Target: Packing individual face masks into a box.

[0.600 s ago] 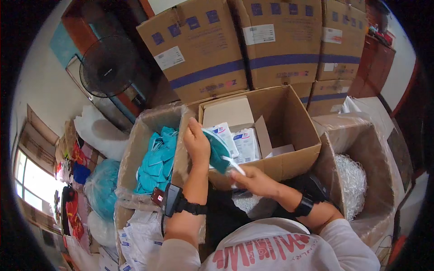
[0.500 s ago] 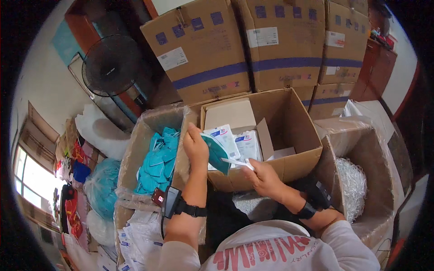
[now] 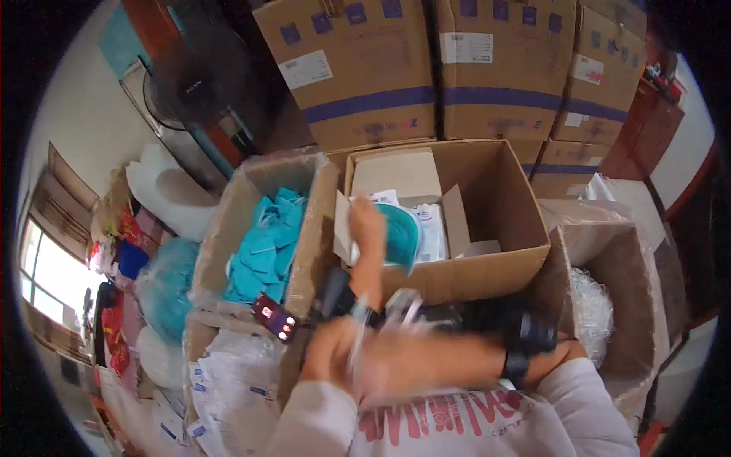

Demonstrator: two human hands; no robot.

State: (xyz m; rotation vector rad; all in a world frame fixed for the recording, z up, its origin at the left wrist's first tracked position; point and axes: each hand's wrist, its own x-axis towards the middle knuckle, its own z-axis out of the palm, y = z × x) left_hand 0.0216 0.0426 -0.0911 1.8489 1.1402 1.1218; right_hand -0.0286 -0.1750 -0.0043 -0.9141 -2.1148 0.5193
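My left hand is closed on the edge of a teal face mask, held over the front of an open cardboard box. The mask shows as a rounded, opened shape with a pale rim. My right arm lies across in front of my left forearm, and my right hand is smeared by motion, so its fingers and anything in them cannot be made out. A blurred whitish strip shows above the right forearm. Behind the mask, white printed packets stand in the box.
The open cardboard box stands ahead. To its left is a lined carton of teal masks, with white packets nearer me. A carton at right holds white stringy material. Tall cartons and a fan stand behind.
The mask has turned from a folded edge-on shape to a rounded opened one. My right hand has swung from beside the mask down and left across my left forearm. The view has shifted slightly.
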